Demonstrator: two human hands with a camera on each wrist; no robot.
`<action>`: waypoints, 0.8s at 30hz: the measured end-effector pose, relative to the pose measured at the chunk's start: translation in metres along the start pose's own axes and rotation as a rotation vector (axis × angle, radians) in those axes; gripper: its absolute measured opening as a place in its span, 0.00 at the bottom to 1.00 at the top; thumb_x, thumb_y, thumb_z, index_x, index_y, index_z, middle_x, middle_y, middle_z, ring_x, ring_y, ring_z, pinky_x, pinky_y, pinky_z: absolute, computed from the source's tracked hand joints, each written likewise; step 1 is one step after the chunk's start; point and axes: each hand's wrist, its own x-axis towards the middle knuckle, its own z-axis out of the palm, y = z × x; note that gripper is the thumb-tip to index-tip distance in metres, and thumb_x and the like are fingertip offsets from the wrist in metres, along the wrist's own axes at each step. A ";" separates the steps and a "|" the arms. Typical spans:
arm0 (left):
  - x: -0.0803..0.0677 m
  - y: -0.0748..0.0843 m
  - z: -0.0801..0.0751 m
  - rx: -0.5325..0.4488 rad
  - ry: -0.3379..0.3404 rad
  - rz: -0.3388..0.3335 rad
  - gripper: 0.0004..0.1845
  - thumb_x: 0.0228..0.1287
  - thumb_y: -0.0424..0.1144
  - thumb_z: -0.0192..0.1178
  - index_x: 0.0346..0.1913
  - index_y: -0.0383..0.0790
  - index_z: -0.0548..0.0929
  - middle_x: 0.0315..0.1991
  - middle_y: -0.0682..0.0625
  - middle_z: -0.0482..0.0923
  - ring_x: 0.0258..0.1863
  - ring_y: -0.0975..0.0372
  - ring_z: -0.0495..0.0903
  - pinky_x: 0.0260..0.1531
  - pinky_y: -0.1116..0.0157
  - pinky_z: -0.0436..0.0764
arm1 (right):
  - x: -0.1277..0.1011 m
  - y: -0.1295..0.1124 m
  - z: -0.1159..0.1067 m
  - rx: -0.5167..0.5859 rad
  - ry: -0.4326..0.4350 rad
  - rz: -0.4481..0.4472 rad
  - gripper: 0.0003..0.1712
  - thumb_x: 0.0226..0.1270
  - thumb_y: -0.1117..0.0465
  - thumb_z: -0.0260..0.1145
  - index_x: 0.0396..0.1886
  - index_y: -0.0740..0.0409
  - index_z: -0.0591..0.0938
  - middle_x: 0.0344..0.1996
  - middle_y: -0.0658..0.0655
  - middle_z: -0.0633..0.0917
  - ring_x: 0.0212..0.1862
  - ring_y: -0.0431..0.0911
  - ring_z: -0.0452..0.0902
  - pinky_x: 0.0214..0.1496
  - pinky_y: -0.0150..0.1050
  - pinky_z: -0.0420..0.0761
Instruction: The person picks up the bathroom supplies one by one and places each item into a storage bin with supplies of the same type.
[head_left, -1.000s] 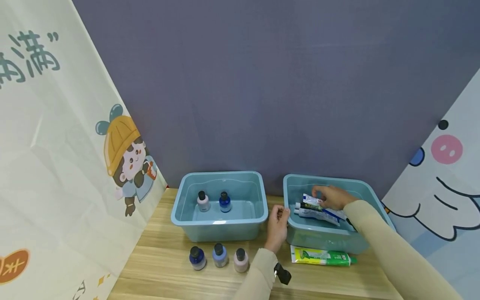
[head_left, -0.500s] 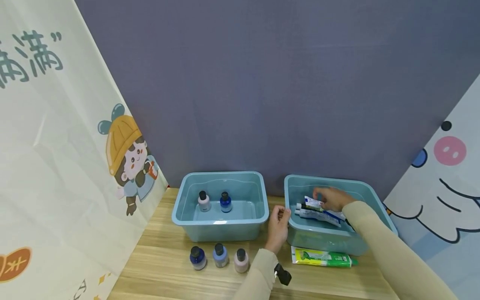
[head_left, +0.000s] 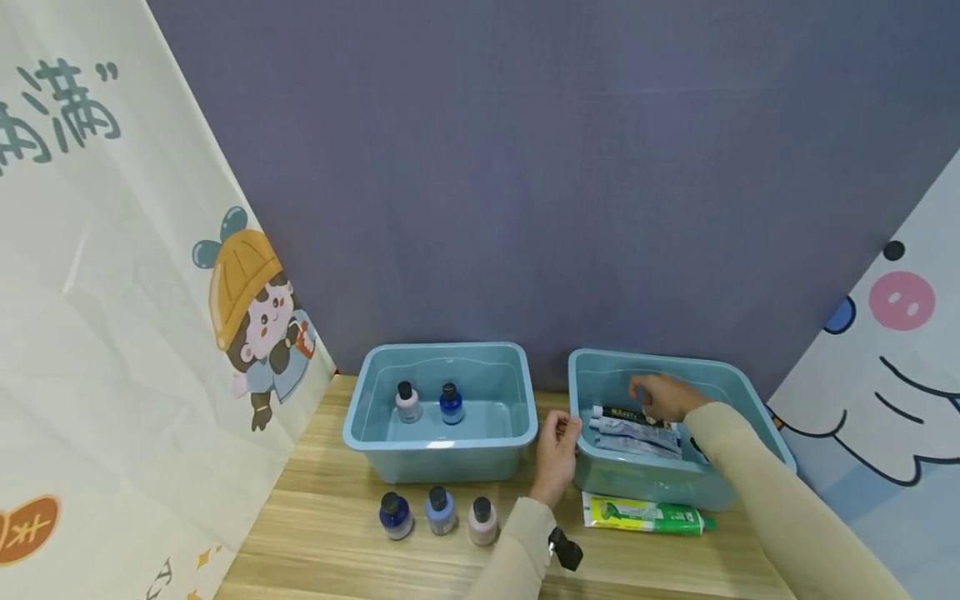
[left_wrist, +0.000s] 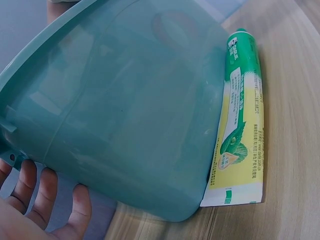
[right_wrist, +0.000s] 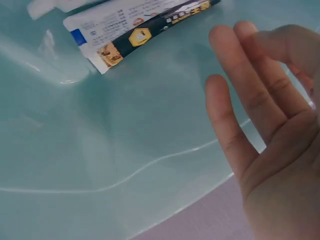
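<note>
Across the lower frame runs a wooden table [head_left: 337,533], backed by a purple wall [head_left: 525,167] with cartoon banners at either side. Two teal bins sit side by side. Right hand [head_left: 663,396] hovers inside the right bin [head_left: 738,392], fingers relaxed and spread, holding nothing, just above and right of the toothpaste tubes [head_left: 633,427]. Tubes lie flat, long axis left-right, caps toward frame left. Left hand [head_left: 557,450] holds that bin's left rim, fingers curled over the edge.
</note>
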 end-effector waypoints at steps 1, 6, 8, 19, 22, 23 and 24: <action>0.000 0.000 0.000 0.002 -0.001 0.002 0.11 0.79 0.48 0.54 0.45 0.42 0.77 0.36 0.55 0.73 0.34 0.67 0.70 0.34 0.70 0.72 | 0.000 0.000 0.000 -0.004 0.008 -0.002 0.12 0.72 0.70 0.62 0.51 0.54 0.77 0.33 0.54 0.82 0.29 0.44 0.74 0.34 0.42 0.75; -0.001 0.001 -0.001 0.007 -0.002 -0.017 0.10 0.78 0.48 0.55 0.45 0.45 0.78 0.36 0.57 0.73 0.35 0.67 0.71 0.36 0.69 0.72 | -0.004 -0.003 -0.005 -0.022 0.023 0.000 0.11 0.71 0.68 0.64 0.48 0.51 0.78 0.36 0.52 0.83 0.32 0.44 0.77 0.36 0.43 0.77; -0.001 0.002 -0.001 0.009 -0.002 -0.017 0.10 0.78 0.48 0.55 0.45 0.45 0.77 0.36 0.57 0.73 0.34 0.67 0.71 0.36 0.69 0.72 | -0.006 -0.005 -0.009 -0.023 0.031 -0.009 0.10 0.71 0.68 0.64 0.47 0.51 0.79 0.37 0.53 0.83 0.33 0.44 0.77 0.36 0.43 0.77; 0.001 0.000 0.000 0.009 0.006 -0.007 0.11 0.78 0.49 0.55 0.44 0.45 0.77 0.36 0.57 0.73 0.34 0.67 0.71 0.36 0.69 0.72 | -0.018 -0.009 -0.027 0.034 0.036 -0.023 0.09 0.72 0.68 0.61 0.46 0.52 0.80 0.40 0.58 0.85 0.36 0.44 0.77 0.36 0.42 0.77; 0.001 0.000 0.000 0.015 0.004 -0.009 0.10 0.78 0.49 0.55 0.44 0.46 0.77 0.36 0.57 0.73 0.34 0.67 0.71 0.36 0.69 0.73 | -0.024 -0.009 -0.030 0.040 0.074 -0.045 0.08 0.70 0.67 0.63 0.46 0.54 0.80 0.39 0.57 0.85 0.36 0.44 0.78 0.36 0.42 0.78; 0.000 0.000 0.000 0.016 0.002 -0.011 0.10 0.78 0.49 0.55 0.45 0.46 0.77 0.36 0.57 0.73 0.35 0.67 0.71 0.36 0.69 0.73 | -0.026 -0.009 -0.031 0.042 0.088 -0.047 0.08 0.70 0.67 0.63 0.46 0.53 0.81 0.39 0.56 0.85 0.37 0.44 0.78 0.36 0.42 0.78; 0.000 0.000 0.000 0.012 0.001 -0.014 0.10 0.78 0.49 0.55 0.45 0.46 0.78 0.36 0.57 0.73 0.35 0.67 0.71 0.36 0.69 0.73 | -0.029 -0.009 -0.032 0.045 0.103 -0.049 0.07 0.71 0.66 0.64 0.46 0.53 0.81 0.39 0.55 0.85 0.37 0.44 0.78 0.36 0.42 0.78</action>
